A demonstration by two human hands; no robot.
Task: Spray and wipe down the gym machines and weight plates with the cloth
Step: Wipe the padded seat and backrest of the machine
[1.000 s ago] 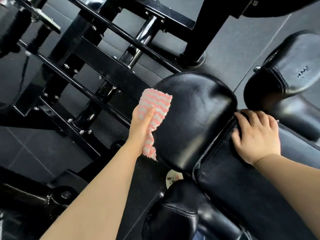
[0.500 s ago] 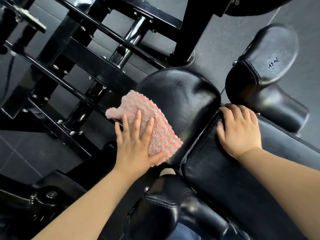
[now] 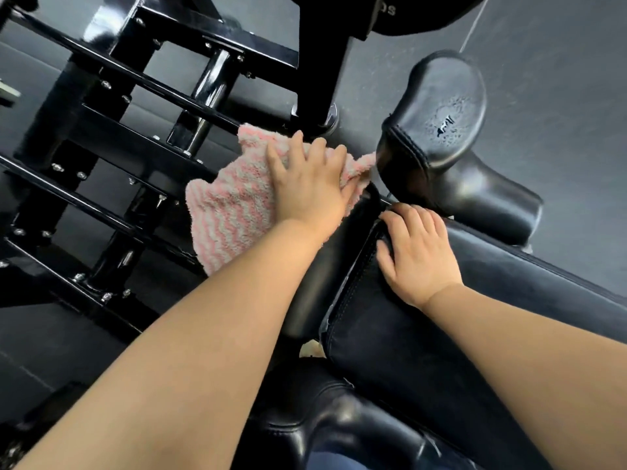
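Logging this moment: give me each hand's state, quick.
Left hand: open, fingers spread, pressing the cloth onto the seat pad.
Right hand: open, resting flat on the long pad, holding nothing.

Dark grey rubber floor (image 3: 559,106) spreads beyond the fingertips; a pale seam line (image 3: 473,25) crosses it at upper right. Blue fabric (image 3: 339,461) shows well below the fingers, at the bottom edge.
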